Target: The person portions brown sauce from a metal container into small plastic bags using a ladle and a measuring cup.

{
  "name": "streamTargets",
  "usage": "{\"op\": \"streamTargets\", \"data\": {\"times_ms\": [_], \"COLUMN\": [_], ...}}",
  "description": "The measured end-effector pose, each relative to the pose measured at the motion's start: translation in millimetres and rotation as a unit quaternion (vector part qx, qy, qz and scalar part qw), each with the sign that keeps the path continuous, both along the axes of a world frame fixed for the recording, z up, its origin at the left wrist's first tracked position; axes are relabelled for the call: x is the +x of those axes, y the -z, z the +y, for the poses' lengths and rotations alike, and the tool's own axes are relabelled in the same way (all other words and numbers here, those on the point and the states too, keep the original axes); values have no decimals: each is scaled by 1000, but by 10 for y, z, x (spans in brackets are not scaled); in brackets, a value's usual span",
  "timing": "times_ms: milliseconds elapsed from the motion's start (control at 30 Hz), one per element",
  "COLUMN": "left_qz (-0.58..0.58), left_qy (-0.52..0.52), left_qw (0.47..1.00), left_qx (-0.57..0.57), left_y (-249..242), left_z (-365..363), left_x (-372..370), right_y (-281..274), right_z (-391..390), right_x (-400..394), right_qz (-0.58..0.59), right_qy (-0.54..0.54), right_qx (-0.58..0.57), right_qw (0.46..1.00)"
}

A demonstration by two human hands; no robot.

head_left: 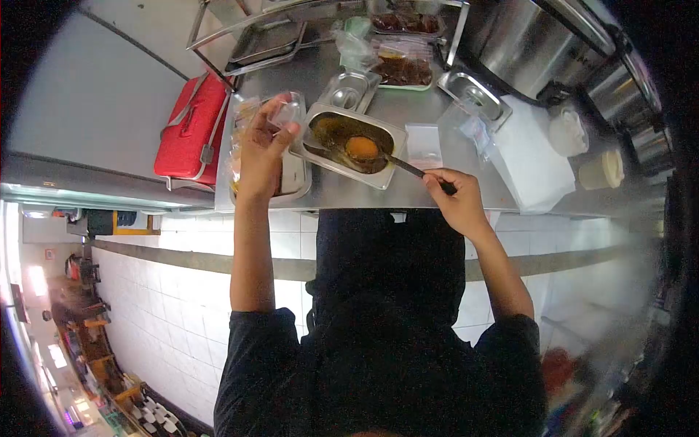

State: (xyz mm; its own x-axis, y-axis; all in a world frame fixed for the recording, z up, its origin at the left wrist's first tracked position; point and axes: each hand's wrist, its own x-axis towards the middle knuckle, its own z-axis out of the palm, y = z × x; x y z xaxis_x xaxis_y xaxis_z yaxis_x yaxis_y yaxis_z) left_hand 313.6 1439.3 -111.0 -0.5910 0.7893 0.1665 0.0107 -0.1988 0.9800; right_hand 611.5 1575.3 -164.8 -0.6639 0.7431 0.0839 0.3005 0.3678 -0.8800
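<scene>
A steel pan (386, 180) of dark liquid stands on the steel counter (466, 191). My right hand (457, 200) is closed around the dark handle of a spoon (406, 167), whose bowl end is in the pan. An orange-brown round piece (362, 148) shows near the spoon's end. To the left of the pan, my left hand (263, 149) is raised with fingers curled around a small clear plastic cup (286, 113). Beneath that hand lies a light tray (297, 182), with several clear-wrapped items (244, 116) beside it, partly hidden by the hand.
A steel lid (348, 92) lies behind the pan, with bagged dark food (404, 71) farther back. On the right are another steel lid (477, 100), white paper (535, 156), plastic tubs (601, 172) and large pots (520, 47). A red bag (191, 130) is at the left.
</scene>
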Motion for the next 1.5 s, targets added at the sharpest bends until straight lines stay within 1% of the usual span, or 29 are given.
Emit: {"op": "streamTargets", "data": {"times_ms": [33, 100, 167, 233, 300, 333, 400, 433, 500, 533, 567, 600, 667, 700, 767, 833, 900, 967, 1100, 1167, 1200, 1267, 1300, 1367, 1500], "left_qz": [14, 25, 188, 163, 211, 209, 275, 273, 306, 304, 249, 193, 199, 207, 206, 206, 177, 180, 176, 170, 164, 171, 179, 192, 226], "left_qy": [-5, -15, -63, -81, -107, -110, -120, -122, -115, -118, -107, -95, -98, -98, -100, -102, -84, -85, -86, -80, -75, -79, -82, -91, -107], "left_qw": [1000, 998, 980, 983, 972, 972, 954, 954, 945, 945, 962, 975, 973, 970, 971, 971, 979, 979, 980, 981, 982, 981, 979, 976, 966], "left_qx": [27, 58, 28, 21, 5, 7, -29, -27, -22, -20, -33, -46, -63, -82, -72, -62, -51, -45, -44, -47, -48, -50, -51, -55, -73], "left_y": [12, 53, 143, 235, 276, 271, 241, 236, 239, 254, 281, 276, 235, 213, 235, 263, 292, 323, 232, 255, 262, 259, 257, 270, 218], "left_z": [-6, -18, -17, 8, 46, 58, 81, 99, 137, 152, 163, 169, 158, 154, 163, 165, 164, 171, 152, 151, 154, 161, 160, 154, 132], "left_x": [32, 82, 119, 190, 244, 284, 365, 391, 425, 450, 478, 498, 515, 518, 502, 484, 475, 464, 502, 491, 483, 478, 475, 470, 479], "right_y": [11, -9, -86, -296, -483, -570, -715, -803, -998, -1041, -1066, -1067, -1054, -1066, -1085, -1048, -1003, -969, -923, -903, -911, -933, -920, -883, -904], "right_z": [13, 24, 56, 82, 97, 99, 117, 118, 100, 102, 104, 107, 112, 95, 37, 25, 31, 39, 27, 33, 33, 30, 32, 34, -7], "right_x": [-3, -1, -18, -17, -46, -55, -91, -116, -191, -220, -243, -266, -310, -332, -357, -372, -391, -401, -392, -378, -375, -369, -362, -340, -335], "right_qz": [-11, 0, 11, 17, 21, 28, 43, 60, 42, 36, 30, 29, 28, 28, 0, 6, 11, 21, 19, 23, 23, 27, 28, 22, 27], "right_qy": [2, 2, 2, 18, 20, 27, 22, 19, 23, 18, 13, 10, -4, -7, 3, -1, -4, -5, 1, 7, 6, 7, 7, 8, 8], "right_qx": [-22, 1, 23, 51, 76, 98, 100, 99, 107, 162, 216, 218, 324, 325, 354, 367, 380, 420, 437, 477, 478, 546, 547, 578, 589], "right_qw": [1000, 1000, 1000, 998, 997, 994, 994, 993, 993, 986, 976, 975, 946, 945, 935, 930, 925, 907, 899, 879, 878, 837, 837, 815, 808]}}
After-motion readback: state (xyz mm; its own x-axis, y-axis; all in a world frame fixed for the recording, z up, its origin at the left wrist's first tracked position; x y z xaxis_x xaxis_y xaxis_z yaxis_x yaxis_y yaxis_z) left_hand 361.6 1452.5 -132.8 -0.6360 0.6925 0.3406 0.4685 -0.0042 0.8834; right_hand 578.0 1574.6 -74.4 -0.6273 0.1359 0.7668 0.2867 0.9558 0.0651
